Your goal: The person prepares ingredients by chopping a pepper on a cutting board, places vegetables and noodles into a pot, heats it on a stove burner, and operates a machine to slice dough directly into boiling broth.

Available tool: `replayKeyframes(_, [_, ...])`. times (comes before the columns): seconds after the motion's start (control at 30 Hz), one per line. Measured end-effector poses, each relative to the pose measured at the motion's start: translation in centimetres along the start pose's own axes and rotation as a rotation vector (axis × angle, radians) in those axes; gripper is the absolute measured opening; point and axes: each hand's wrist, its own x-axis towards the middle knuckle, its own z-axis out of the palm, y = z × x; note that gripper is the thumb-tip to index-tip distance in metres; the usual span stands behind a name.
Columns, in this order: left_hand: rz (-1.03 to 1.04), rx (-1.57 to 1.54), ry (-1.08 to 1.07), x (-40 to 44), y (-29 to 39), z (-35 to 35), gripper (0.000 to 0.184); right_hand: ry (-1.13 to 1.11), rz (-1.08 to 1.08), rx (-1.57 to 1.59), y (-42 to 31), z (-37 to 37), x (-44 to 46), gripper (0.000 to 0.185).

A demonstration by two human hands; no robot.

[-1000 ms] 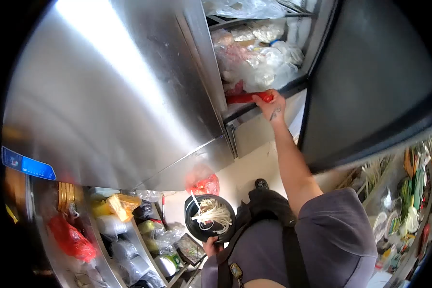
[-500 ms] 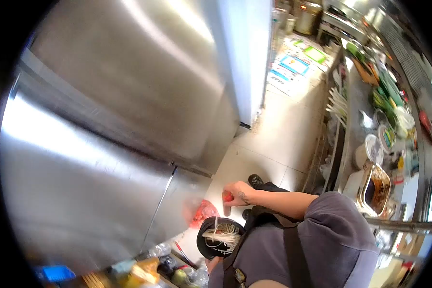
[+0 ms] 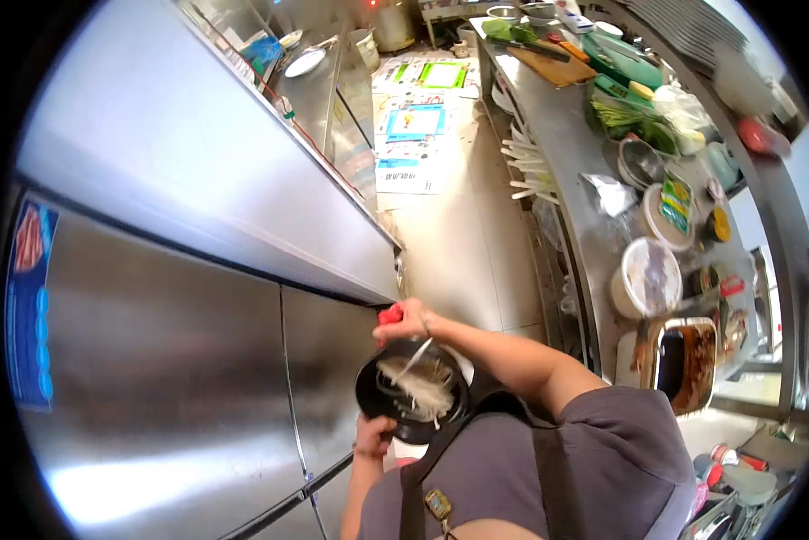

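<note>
A black bowl point(image 3: 366, 389) is in front of my apron, with pale thin strands point(image 3: 422, 392) that look like enoki mushrooms or noodles inside it. My left hand point(image 3: 376, 436) grips its near left rim. At the far rim, my right hand point(image 3: 406, 320) is closed around a red item point(image 3: 390, 315) whose kind I cannot make out. The wrist of that hand lies just beyond the bowl. A white stick-like piece point(image 3: 415, 357) slants up out of the strands.
Steel cabinet doors point(image 3: 170, 360) stand close on my left. Along the right runs a steel counter point(image 3: 571, 153) with a lidded white tub point(image 3: 647, 277), a sauce-stained container point(image 3: 688, 360), greens point(image 3: 625, 117) and a cutting board point(image 3: 548, 65). A tiled floor aisle point(image 3: 463, 234) leads ahead between them.
My view has turned and moved ahead along the aisle. My right hand has come from beside the bowl to its far rim, still with the red item. The red bag on the floor is out of view.
</note>
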Motion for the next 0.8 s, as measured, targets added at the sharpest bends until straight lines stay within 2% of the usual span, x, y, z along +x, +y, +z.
replayKeyframes(0.07, [-0.041, 0.019, -0.087, 6.7, 1.8, 2.0, 0.058, -0.026, 0.068, 0.041, 0.9, -4.9, 5.2, 0.032])
replayKeyframes(0.13, [-0.079, 0.040, -0.151, 10.3, 5.1, 8.1, 0.062, 0.015, 0.113, 0.132, -3.4, -9.4, 5.5, 0.026])
replayKeyframes(0.2, [-0.196, 0.052, -0.321, 16.1, 6.7, 10.4, 0.062, 0.051, 0.097, -0.020, -7.7, -14.3, 6.6, 0.026])
replayKeyframes(0.27, [-0.261, 0.067, -0.372, 22.0, 6.5, 11.8, 0.063, 0.025, 0.167, -0.019, -8.4, -18.9, 9.0, 0.030])
replayKeyframes(0.3, [-0.260, 0.071, -0.404, 24.0, 7.6, 14.2, 0.065, 0.033, 0.213, -0.134, -7.4, -21.4, 10.8, 0.032])
replayKeyframes(0.33, [-0.294, 0.095, -0.410, 25.1, 9.7, 15.3, 0.067, 0.048, 0.243, -0.178, -10.6, -22.6, 11.3, 0.031])
replayKeyframes(0.4, [-0.362, 0.081, -0.519, 30.4, 10.4, 18.6, 0.069, 0.019, 0.216, -0.103, -12.9, -27.1, 13.1, 0.031])
replayKeyframes(0.47, [-0.333, 0.079, -0.542, 34.9, 13.6, 23.3, 0.070, 0.032, 0.228, -0.078, -11.5, -31.9, 17.3, 0.030])
replayKeyframes(0.5, [-0.395, 0.097, -0.558, 38.1, 14.1, 24.2, 0.069, 0.070, 0.277, -0.058, -13.7, -33.6, 18.4, 0.027])
replayKeyframes(0.57, [-0.446, 0.154, -0.603, 42.0, 16.2, 26.9, 0.061, 0.084, 0.272, 0.162, -16.5, -37.0, 19.5, 0.025])
replayKeyframes(0.67, [-0.498, 0.157, -0.659, 48.0, 24.6, 36.1, 0.057, 0.135, 0.323, 0.357, -18.3, -46.2, 24.7, 0.033])
replayKeyframes(0.73, [-0.446, 0.117, -0.662, 54.3, 25.2, 38.5, 0.051, 0.243, 0.311, 0.332, -19.2, -51.6, 27.8, 0.035])
replayKeyframes(0.77, [-0.437, 0.106, -0.677, 58.6, 24.9, 38.5, 0.054, 0.298, 0.189, 0.519, -19.1, -54.7, 29.0, 0.036])
replayKeyframes(0.8, [-0.421, 0.081, -0.709, 59.8, 23.9, 37.0, 0.058, 0.358, 0.059, 0.681, -18.3, -54.5, 28.0, 0.036])
